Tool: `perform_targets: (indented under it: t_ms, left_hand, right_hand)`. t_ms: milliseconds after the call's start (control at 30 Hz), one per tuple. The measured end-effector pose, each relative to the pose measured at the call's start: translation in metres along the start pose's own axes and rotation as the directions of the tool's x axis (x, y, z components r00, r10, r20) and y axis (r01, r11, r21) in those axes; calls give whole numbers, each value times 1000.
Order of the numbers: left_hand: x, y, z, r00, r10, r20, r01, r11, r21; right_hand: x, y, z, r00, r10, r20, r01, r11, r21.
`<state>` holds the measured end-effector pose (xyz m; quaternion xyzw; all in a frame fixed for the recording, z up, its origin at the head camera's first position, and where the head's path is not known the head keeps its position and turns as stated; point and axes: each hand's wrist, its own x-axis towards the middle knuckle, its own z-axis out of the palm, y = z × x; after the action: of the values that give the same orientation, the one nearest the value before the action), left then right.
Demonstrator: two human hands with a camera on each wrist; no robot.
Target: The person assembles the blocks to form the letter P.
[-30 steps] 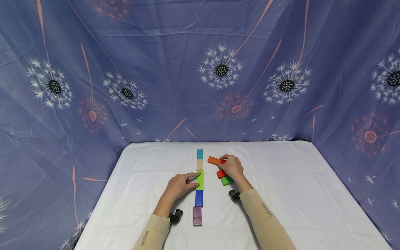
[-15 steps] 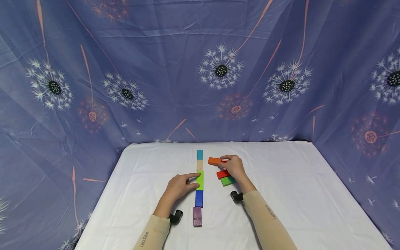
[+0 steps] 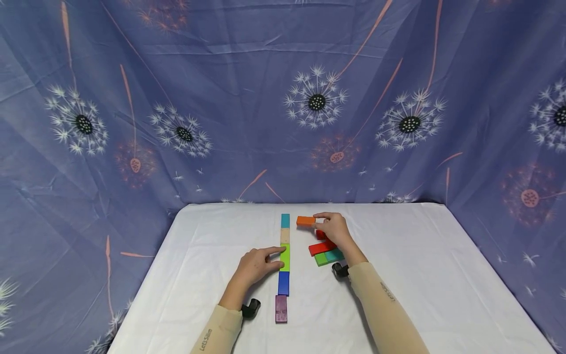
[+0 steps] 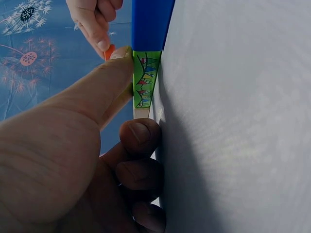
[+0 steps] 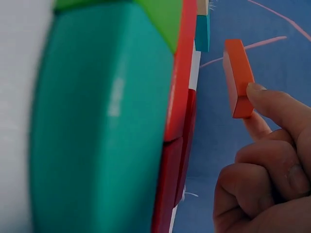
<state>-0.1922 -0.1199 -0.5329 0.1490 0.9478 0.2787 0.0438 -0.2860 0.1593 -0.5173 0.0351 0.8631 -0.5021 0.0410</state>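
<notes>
In the head view my left hand (image 3: 255,266) touches a lime green block (image 3: 285,256), its thumb and index finger spread along the block's left side. The left wrist view shows a bunting pattern on that block's side face (image 4: 146,80), with the other fingers curled below. An orange block (image 3: 305,221) is pinched at one end by my right hand's (image 3: 334,230) thumb and index finger. In the right wrist view the orange block (image 5: 238,80) is raised, apart from the other blocks. The lime green block lies in a straight row between a wooden-coloured block (image 3: 285,235) and a blue block (image 3: 283,283).
A light blue block (image 3: 285,220) ends the row at the far side and a purple block (image 3: 281,309) at the near side. Beneath my right hand lie red blocks (image 3: 320,248), a green block (image 3: 321,259) and a teal block (image 3: 334,254). White cloth covers the table (image 3: 420,275).
My right hand has lifted the orange block and shifted it slightly away from me, uncovering more of the red and teal blocks. My left hand has stayed at the lime green block.
</notes>
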Motion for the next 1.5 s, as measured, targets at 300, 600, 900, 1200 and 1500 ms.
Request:
perform_targets:
  t_ms: [300,600,900,1200,1500]
  left_hand:
    - [0,2,1,1000,-1,4,1,1000,-14]
    - [2,4,1,1000,-9,5,9,1000,-9]
    - [2,4,1,1000,-3,6,3,1000,-10]
    - [3,2,0,1000,4,-4,-4,1000,-13]
    - [1,0,0,1000,-10,3,10,1000,-5]
  right_hand:
    - [14,-5,2,1000,-6,29,6,1000,-5]
    - [30,-2,7,998,46,45,-45,999,-16]
    - [38,-3,12,998,-1,57,9,989,-145]
    - [42,-6,18,997,-38,61,52,968,-246]
    - [40,-9,22,998,1,70,15,973,-229]
